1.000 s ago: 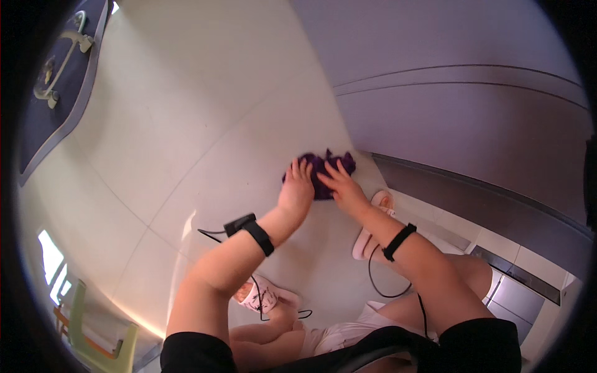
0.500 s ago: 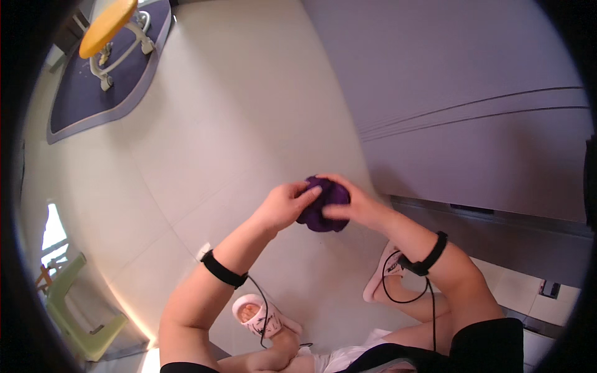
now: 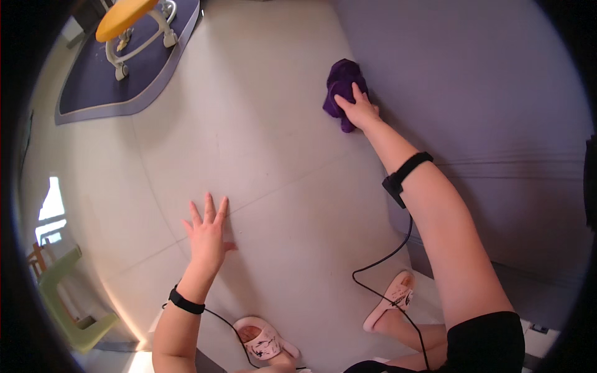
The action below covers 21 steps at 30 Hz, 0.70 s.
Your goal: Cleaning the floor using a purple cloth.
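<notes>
A crumpled dark purple cloth [image 3: 342, 78] lies against the pale tiled floor [image 3: 267, 143], close to the foot of the grey-purple panel on the right. My right hand [image 3: 360, 110] is stretched far forward, its fingers pressed over the cloth and gripping its near right part. Lower left, my left hand [image 3: 208, 227] is empty, with fingers spread and palm toward the floor; whether it touches the floor I cannot tell. Each forearm wears a black strap with a thin black cable.
The large grey-purple panel [image 3: 472, 81] borders the floor on the right. A yellow-seated stool on casters [image 3: 127, 17] stands on a dark blue mat [image 3: 87, 93] at upper left. A green plastic piece [image 3: 59, 304] is at lower left. My feet wear pink slippers [image 3: 264, 342].
My right hand has carried the purple cloth forward to the floor by the panel, where it is more spread out. My left hand has let go of it and moved back left, fingers spreading.
</notes>
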### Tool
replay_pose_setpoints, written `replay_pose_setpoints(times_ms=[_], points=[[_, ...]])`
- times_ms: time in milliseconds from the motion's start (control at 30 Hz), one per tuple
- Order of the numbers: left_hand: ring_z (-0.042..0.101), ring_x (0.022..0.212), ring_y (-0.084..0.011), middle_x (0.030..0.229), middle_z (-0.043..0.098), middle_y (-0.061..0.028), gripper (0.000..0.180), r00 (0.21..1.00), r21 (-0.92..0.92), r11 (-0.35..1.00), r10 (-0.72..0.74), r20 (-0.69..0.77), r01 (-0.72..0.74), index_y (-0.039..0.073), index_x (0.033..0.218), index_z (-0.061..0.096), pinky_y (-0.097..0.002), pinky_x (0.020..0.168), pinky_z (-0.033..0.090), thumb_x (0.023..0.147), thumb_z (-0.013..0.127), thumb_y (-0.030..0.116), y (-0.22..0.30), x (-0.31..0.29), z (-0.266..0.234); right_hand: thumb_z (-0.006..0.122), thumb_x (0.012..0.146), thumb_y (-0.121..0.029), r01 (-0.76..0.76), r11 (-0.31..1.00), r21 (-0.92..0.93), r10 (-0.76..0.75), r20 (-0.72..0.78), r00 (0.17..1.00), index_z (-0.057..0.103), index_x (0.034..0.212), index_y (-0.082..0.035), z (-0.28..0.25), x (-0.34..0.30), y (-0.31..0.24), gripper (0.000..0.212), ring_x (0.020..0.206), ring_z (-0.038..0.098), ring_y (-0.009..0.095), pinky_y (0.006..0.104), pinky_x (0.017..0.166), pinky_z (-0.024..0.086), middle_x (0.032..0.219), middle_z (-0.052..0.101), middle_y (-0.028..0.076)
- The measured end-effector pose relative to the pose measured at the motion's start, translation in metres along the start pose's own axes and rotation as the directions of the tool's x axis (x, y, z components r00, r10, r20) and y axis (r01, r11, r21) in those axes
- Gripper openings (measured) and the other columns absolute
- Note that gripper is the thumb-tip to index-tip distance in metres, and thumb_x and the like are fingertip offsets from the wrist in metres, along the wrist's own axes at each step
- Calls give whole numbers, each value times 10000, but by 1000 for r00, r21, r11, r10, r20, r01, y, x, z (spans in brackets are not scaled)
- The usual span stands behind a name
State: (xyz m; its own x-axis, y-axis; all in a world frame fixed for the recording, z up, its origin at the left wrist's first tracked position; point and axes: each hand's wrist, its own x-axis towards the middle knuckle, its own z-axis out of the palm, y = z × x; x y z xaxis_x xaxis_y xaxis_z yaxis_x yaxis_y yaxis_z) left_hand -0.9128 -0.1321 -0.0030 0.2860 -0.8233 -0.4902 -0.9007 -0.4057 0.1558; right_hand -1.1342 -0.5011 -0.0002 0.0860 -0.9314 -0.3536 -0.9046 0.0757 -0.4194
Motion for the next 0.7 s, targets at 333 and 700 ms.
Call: replay_pose_setpoints(times_ms=[333,700], points=[[222,1444,-497,1610,265,-115,1221,998,-94,994,-43,37,46,287,1515,368,-660,1071,350,448,947,151,3,4,4,686,801,-567,399,892,-213,-442,-224,869,345,1512,-276,52,84,-8,841,1482,234,344,544,1185,181,1592,303,133],[276,1419,-496,1601,286,-111,1242,1000,-45,999,-9,-24,8,289,1520,356,-639,1047,372,436,954,186,4,0,3,765,734,-321,909,412,-60,-903,106,416,520,1396,-248,77,-12,12,710,1441,340,324,526,1180,216,1515,437,112]])
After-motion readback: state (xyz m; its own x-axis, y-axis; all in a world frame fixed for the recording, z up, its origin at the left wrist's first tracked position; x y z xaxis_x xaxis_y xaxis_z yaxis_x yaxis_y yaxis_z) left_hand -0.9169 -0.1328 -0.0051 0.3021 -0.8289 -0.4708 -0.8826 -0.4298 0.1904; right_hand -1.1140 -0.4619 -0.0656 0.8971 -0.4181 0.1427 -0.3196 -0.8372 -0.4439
